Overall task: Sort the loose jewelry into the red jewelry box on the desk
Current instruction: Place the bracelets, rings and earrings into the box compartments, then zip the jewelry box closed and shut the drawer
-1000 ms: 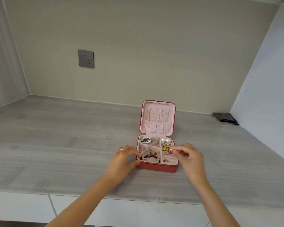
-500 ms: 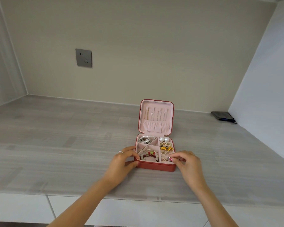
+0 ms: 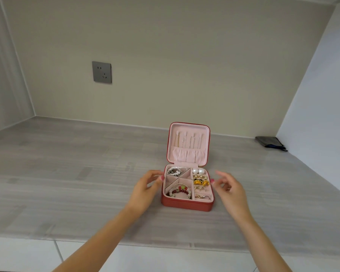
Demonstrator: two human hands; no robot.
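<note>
A small square red jewelry box [image 3: 186, 205] with a pale pink lining sits on the grey wood-grain surface [image 3: 71, 173], near its front edge and roughly in the middle of the view. Its lid [image 3: 188, 144] stands upright at the back, showing a row of thin chain necklaces [image 3: 188, 141] hanging above a gathered pink pocket.

The tray is divided into compartments. The back left one holds a coiled white pearl strand [image 3: 174, 171], and the front left one holds a beaded bracelet of dark red, green and cream beads [image 3: 180, 191]. Down the right side lie two round white pearl earrings [image 3: 197, 171], then small gold studs [image 3: 199, 176], a gold and black piece [image 3: 201, 182], and some pale metal pieces [image 3: 202, 196] in the front right slot.

The person's left hand [image 3: 145, 190] is just beside the box's left wall, its fingers [image 3: 155, 174] spread loosely and holding nothing. The right hand [image 3: 231, 190] is just beside the right wall, its fingers [image 3: 221, 174] likewise apart and empty. Whether either hand touches the box is unclear.

A grey wall socket [image 3: 102, 72] is set in the beige back wall, and a dark flat pouch [image 3: 269, 141] lies in the far right corner of the surface.
</note>
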